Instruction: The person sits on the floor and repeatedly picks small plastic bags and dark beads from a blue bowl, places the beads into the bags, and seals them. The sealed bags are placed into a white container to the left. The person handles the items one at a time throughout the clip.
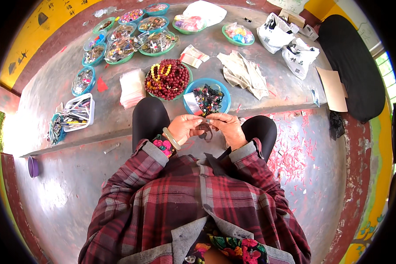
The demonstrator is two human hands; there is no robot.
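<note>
My left hand [184,128], with a pale bangle on its wrist, and my right hand [229,129] meet fingertip to fingertip above my lap. Both are closed in a pinch on a thin dark brown cord [204,127], whose loose loops hang below the fingers. Any finer part between the fingertips is too small to make out. Just beyond them stands a blue basin [227,102] of dark cords with coloured beads, and a white packet [192,104] leans inside its left edge. Left of it, a green basin [189,79] holds dark red bead strings [171,81] and a yellow one.
A stack of clear plastic bags [132,88] lies left of the beads. Several basins of packaged trinkets [156,42] stand farther back. A cream cloth [243,74] and white carrier bags [300,57] lie to the right. Red scraps [290,154] litter the floor beside my right knee.
</note>
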